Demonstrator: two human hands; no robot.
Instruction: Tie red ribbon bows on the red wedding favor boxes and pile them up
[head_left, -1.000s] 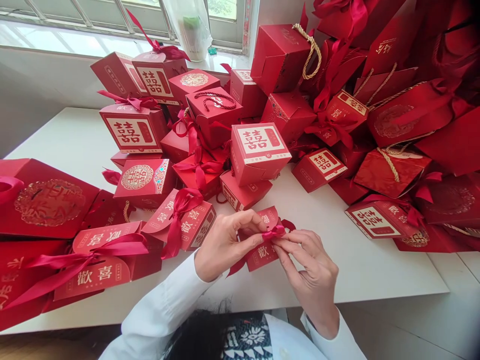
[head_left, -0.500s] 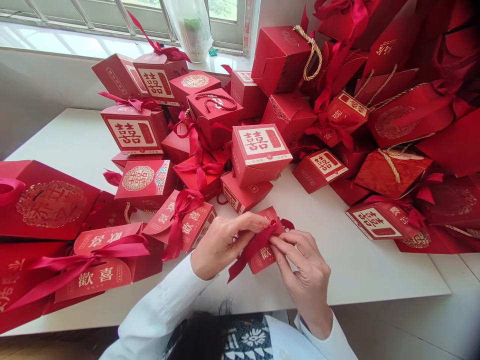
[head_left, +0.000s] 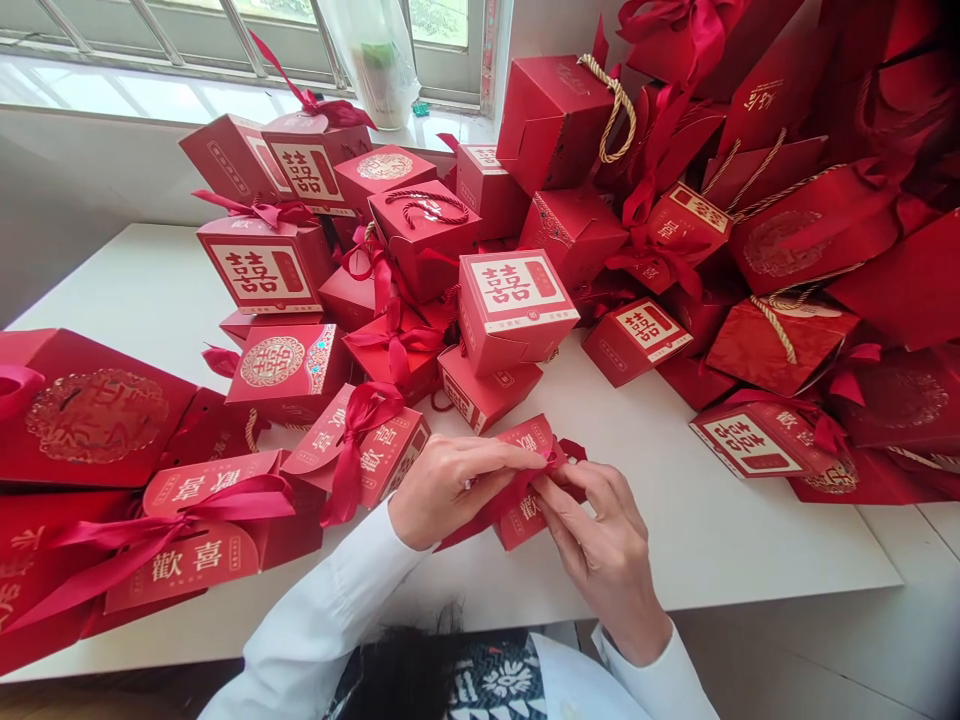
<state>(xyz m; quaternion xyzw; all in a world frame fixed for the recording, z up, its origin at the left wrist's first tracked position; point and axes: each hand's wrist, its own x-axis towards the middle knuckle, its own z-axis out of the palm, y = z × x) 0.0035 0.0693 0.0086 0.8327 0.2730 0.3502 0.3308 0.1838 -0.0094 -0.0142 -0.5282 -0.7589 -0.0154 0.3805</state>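
A small red gift box [head_left: 517, 525] with pale characters rests on the white table right in front of me. Dark red ribbon [head_left: 480, 518] runs over its top, with a knot or loop near the middle and a tail trailing to the left. My left hand [head_left: 457, 485] comes in from the left, its fingers closed on the ribbon by the knot. From the right, my right hand [head_left: 600, 530] pinches the ribbon at the same spot. The fingertips of both hands nearly meet and partly cover the knot and the box's top.
Beyond my hands, several red boxes are stacked, among them a box with a white label [head_left: 517, 285]. A larger ribboned box [head_left: 202, 530] lies at left. Red bags with rope handles [head_left: 817, 235] pile up at right. A plastic-wrapped cup [head_left: 375, 75] stands on the windowsill.
My left hand has shifted slightly right, its fingers now reaching to the knot. My right fingertips have moved a little left, in toward it. The box stays in place.
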